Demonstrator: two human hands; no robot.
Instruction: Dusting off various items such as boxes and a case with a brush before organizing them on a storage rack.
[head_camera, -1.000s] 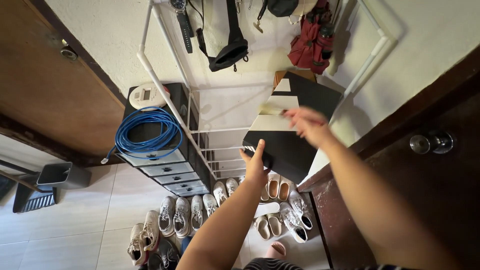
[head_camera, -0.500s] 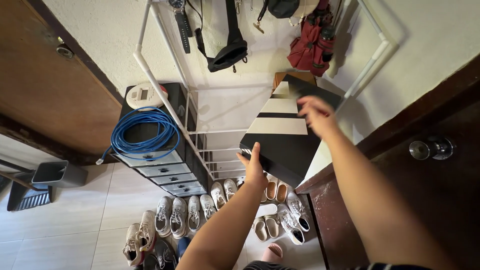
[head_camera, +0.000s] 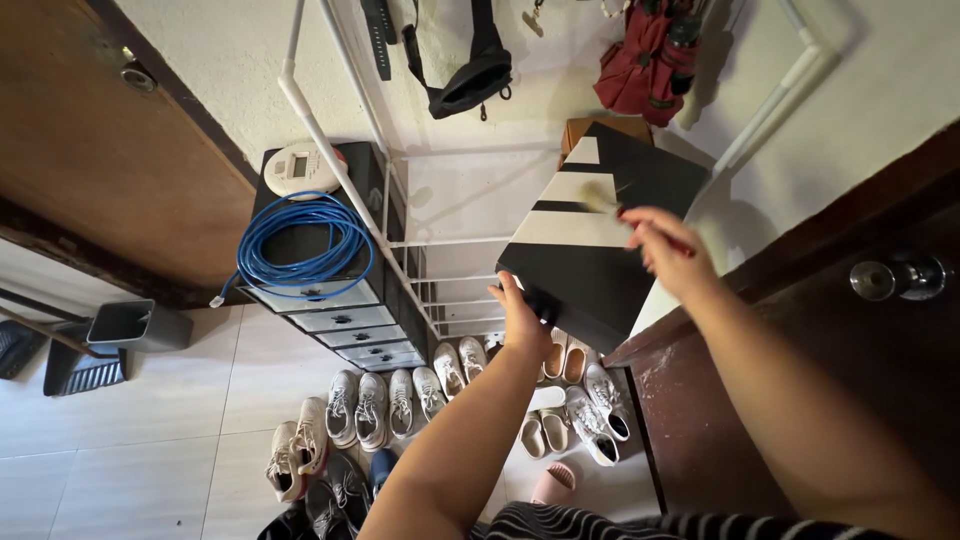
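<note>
A black box with white stripes (head_camera: 590, 250) rests high on a white pipe rack (head_camera: 345, 190). My left hand (head_camera: 520, 320) grips the box's near left corner. My right hand (head_camera: 665, 250) hovers over the lid, fingers curled round a thin red-handled tool (head_camera: 640, 222). The tool's blurred pale tip lies on the white stripe. A brown box (head_camera: 600, 128) shows just behind the black one.
A coil of blue cable (head_camera: 300, 240) and a round white device (head_camera: 300, 170) lie on a black drawer unit (head_camera: 340, 320). Several pairs of shoes (head_camera: 400, 400) line the tiled floor. A dustpan (head_camera: 85, 365) stands left. A dark door with a knob (head_camera: 890, 280) is right. A black bag (head_camera: 470, 80) and a red bag (head_camera: 650, 60) hang on the wall.
My right hand has drawn back across the lid toward me and to the right with the red-handled tool. My left hand keeps its grip on the box corner.
</note>
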